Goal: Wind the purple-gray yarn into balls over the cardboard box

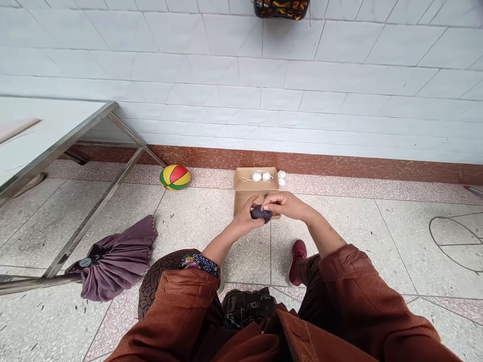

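Where a white-topped desk [60, 115] on a square-tube metal frame stands at the far left, a pale rod [17, 129] lies across its smooth surface. By the desk's near leg a folded purple umbrella [121, 266] rests on the floor [196, 226], perhaps set there to be out of the way; its limp cloth fans out in soft pleats. A glossy red, yellow and green ball [176, 177] sits near the wall's foot, close to the desk's far leg, which may help check its rolling. Toward the middle, the left hand [244, 217] has its grip curled around a dark purple ball of yarn [260, 214], probably cupping it to steady the soft, rounded winding. The yarn is above the near half of an open cardboard box [239, 198], matte brown and rectangular, whose raised back part holds white balls of yarn [257, 175] with loose strands trailing, likely penned in by the walls. More white balls [282, 181] lie just beside its right edge. From the right, the right hand [285, 204] has its grip pinched on the purple ball's upper edge, seemingly for fine control; whether a strand lies between the fingertips is too small to tell. Farther right are a dark red shoe [297, 261] on speckled terrazzo and, well apart, a thin wire ring [460, 244] with a crossbar.
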`<state>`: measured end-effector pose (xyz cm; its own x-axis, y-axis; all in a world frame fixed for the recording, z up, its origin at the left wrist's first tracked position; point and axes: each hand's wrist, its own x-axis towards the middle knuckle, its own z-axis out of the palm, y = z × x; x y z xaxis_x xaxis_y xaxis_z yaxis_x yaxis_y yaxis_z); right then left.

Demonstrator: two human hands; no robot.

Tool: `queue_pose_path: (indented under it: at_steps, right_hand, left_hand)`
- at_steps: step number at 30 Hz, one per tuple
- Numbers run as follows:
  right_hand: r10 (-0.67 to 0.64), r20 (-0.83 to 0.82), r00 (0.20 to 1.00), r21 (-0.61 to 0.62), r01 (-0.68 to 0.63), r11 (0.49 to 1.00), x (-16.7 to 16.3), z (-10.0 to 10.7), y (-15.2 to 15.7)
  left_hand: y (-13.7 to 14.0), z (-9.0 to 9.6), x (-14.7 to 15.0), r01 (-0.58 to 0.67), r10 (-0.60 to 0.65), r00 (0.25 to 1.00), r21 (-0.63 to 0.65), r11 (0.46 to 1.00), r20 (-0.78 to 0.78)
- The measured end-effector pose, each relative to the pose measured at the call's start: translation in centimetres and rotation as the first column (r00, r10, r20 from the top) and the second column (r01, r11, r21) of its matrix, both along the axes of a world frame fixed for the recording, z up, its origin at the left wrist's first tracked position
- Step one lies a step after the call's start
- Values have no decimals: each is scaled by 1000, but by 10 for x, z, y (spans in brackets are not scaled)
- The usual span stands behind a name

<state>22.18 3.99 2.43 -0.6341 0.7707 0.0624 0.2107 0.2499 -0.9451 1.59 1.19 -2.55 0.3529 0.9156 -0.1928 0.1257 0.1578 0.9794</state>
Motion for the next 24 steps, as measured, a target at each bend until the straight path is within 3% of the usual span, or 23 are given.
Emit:
queue_pose_path:
  at_steps: [3, 5, 9, 13, 19, 22, 24]
  right_hand:
    - [-18, -17, 1000, -9, 18, 1000, 1, -3, 2]
    - [-41, -9, 999, -33, 40, 999, 2, -7, 4]
    - [-160, 143, 977, 60, 152, 986, 4, -18, 9]
    - [-207, 274, 939, 193, 157, 969, 1, -21, 9]
    - [-92, 243, 966, 160, 54, 986, -4, -10, -2]
    - [8, 208, 978, 122, -34, 992, -6, -4, -7]
    - [53, 199, 978, 107, -75, 991, -7, -3, -7]
  left_hand:
    - [-6, 6, 2, 217, -219, 955, 32, 976, 199]
    - [-9, 13, 2, 269, -267, 905, 39, 962, 330]
    - [-13, 23, -2, 204, -120, 835, -100, 974, 537]
    - [-10, 23, -6, 101, 97, 770, -270, 958, 631]
    - [-1, 15, -6, -181, 355, 778, -355, 917, 519]
    - [0, 11, -7, -271, 374, 862, -314, 910, 342]
    - [-1, 9, -7, -263, 313, 932, -254, 931, 182]
